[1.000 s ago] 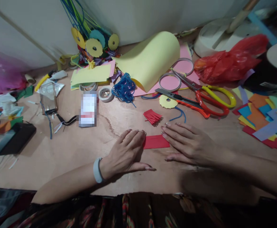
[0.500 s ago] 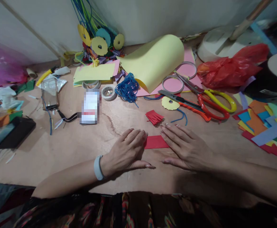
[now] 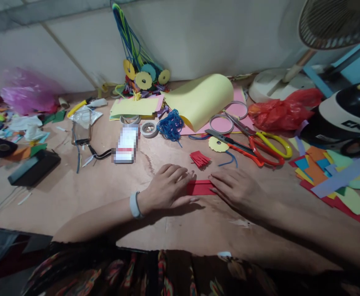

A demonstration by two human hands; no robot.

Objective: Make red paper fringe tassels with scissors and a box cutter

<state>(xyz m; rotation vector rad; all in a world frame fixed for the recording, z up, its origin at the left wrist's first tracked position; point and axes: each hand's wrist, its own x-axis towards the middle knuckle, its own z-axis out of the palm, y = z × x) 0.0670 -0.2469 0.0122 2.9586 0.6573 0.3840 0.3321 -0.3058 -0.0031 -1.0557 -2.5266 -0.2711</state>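
A red paper strip (image 3: 200, 188) lies flat on the wooden table, with a crease or folded edge along its far side. My left hand (image 3: 169, 187) holds its left end, fingertips at the far edge and thumb stretched out along the near side. At the right end, my right hand (image 3: 240, 187) has its fingertips closed on the strip; part of that end is hidden beneath them. Just beyond the strip sits a red fringed paper piece (image 3: 200, 159). A yellow scalloped paper disc (image 3: 218, 144) with a blue cord lies farther back.
Scissors (image 3: 268, 148) and a box cutter (image 3: 232, 146) lie at the right, near coloured paper scraps (image 3: 337, 172). Behind are tape (image 3: 149, 128), blue cord (image 3: 170, 124) and a rolled yellow sheet (image 3: 201, 98). A phone (image 3: 126, 144) lies left; a fan (image 3: 337, 24) stands at the back right.
My right hand's fingers have drawn in at the strip's right end, and my left fingertips have shifted along its far edge. A crease now shows there. The head view has tilted up.
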